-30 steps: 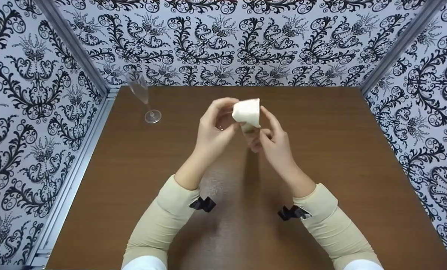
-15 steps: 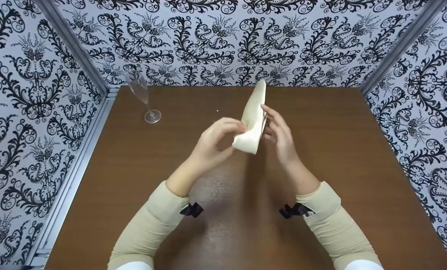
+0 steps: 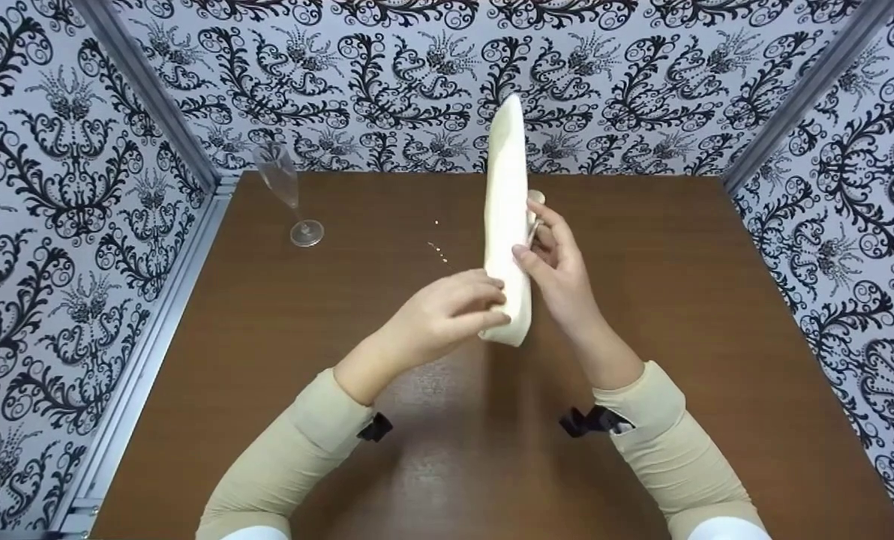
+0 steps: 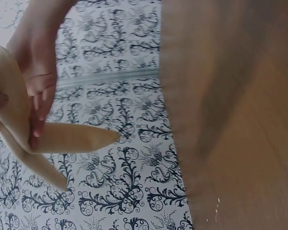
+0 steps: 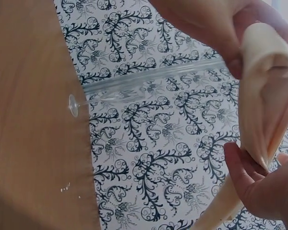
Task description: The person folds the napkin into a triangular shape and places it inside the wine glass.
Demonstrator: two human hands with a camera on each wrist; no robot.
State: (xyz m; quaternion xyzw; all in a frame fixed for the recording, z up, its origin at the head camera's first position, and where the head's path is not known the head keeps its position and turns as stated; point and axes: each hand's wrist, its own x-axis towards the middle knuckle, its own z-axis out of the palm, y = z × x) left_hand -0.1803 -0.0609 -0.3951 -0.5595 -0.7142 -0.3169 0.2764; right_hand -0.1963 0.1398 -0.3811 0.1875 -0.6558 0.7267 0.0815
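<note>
A long cream-coloured piece (image 3: pixel 507 195) is held upright above the table; its upper end tapers, and its exact kind does not show. At its lower end, my left hand (image 3: pixel 447 311) pinches it between thumb and fingers. My right hand (image 3: pixel 563 274) grips its right side around mid-height, thumb in front, and a small cream end shows behind those fingers. In the left wrist view the piece (image 4: pixel 77 138) has two tapering arms pointing away from the hands. The right wrist view shows a hollow, creased fold in it (image 5: pixel 264 91).
A clear champagne flute (image 3: pixel 307 233) stands at the back left of the brown table (image 3: pixel 267 390). Several tiny white specks (image 3: pixel 436 222) lie behind my left hand. Patterned walls with metal posts (image 3: pixel 154 90) enclose the table at the back and sides.
The cream piece, first seen as a short cup-like shape, has turned and now extends upright and long. My left hand has moved down and toward me to its lower end; the right hand stays nearly in place.
</note>
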